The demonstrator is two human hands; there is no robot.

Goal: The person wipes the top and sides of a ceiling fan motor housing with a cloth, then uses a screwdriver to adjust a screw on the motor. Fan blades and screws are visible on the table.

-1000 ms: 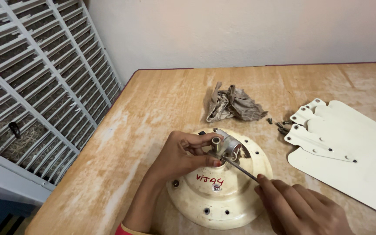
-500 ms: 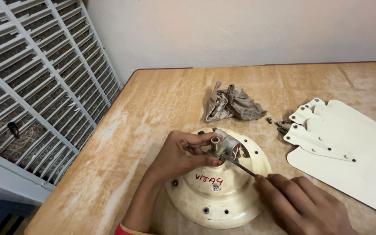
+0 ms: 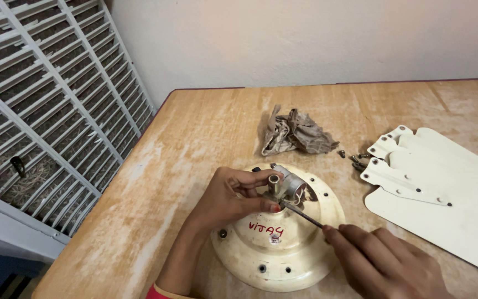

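Observation:
A round cream fan motor housing (image 3: pixel 300 260) lies on the wooden table (image 3: pixel 206 127) in front of me. At its centre stand a short metal shaft (image 3: pixel 274 183) and a small silver cylinder (image 3: pixel 291 181) with wires. My left hand (image 3: pixel 229 198) grips the shaft's base with thumb and fingers. My right hand (image 3: pixel 383 266) holds a thin metal screwdriver (image 3: pixel 304 214), whose tip touches the hub right beside my left thumb.
A crumpled grey cloth (image 3: pixel 295 134) lies behind the housing. Several loose screws (image 3: pixel 356 159) sit next to cream fan blades (image 3: pixel 443 185) stacked at the right. A white slatted grille (image 3: pixel 45 105) leans at the table's left edge. A plain wall stands behind.
My right hand shifted slightly along the screwdriver, while its tip stays at the hub. My left hand and the housing have not moved.

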